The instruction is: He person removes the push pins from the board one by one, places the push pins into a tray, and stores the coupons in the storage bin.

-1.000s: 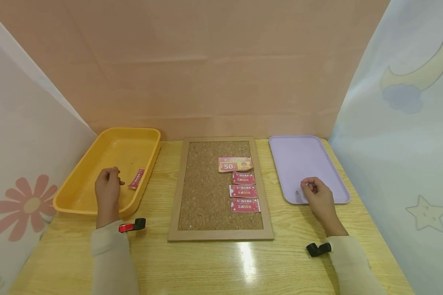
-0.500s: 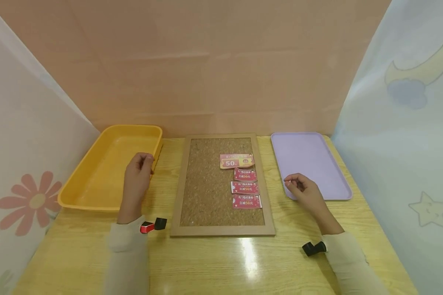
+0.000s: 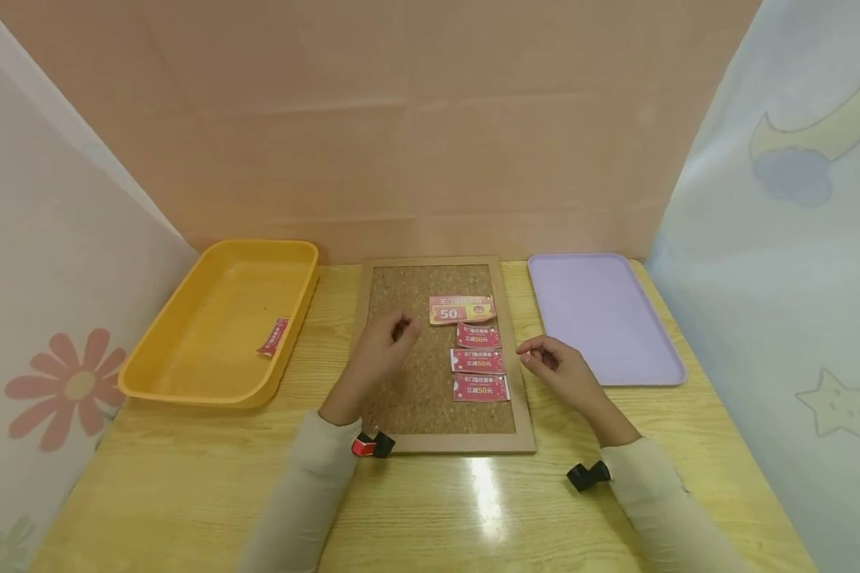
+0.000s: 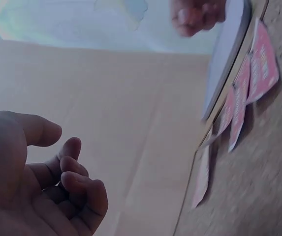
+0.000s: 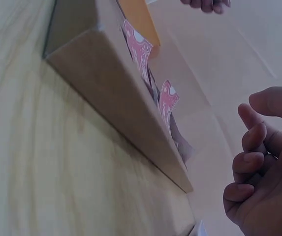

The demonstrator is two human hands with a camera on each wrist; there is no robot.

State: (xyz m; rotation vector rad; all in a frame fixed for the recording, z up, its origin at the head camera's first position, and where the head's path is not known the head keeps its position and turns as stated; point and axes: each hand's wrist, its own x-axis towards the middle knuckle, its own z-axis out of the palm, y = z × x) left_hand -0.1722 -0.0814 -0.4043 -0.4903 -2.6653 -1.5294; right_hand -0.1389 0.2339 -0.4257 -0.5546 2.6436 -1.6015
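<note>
A framed corkboard (image 3: 408,398) lies mid-table, with several red coupons (image 3: 480,387) in a column along its right side. The larger top coupon (image 3: 462,310) has a yellow lower band. My left hand (image 3: 381,346) is over the board's left half; in the left wrist view its fingers (image 4: 84,189) curl loosely, with the thumb apart and nothing held. By the board's right edge is my right hand (image 3: 562,374), level with the lower coupons. Its fingers (image 5: 246,164) are loosely bent, thumb close to the index fingertip, and no object shows between them.
On the left stands a yellow basin (image 3: 179,386) with one red coupon (image 3: 273,337) inside. A flat purple tray (image 3: 609,310) lies on the right, partly behind my right hand. The glossy wooden table (image 3: 430,509) meets a cloth wall (image 3: 430,159) at the back.
My left hand has left the yellow basin and moved right over the corkboard. From the purple tray, my right hand has come left to the board's edge. The board's coupons stay put.
</note>
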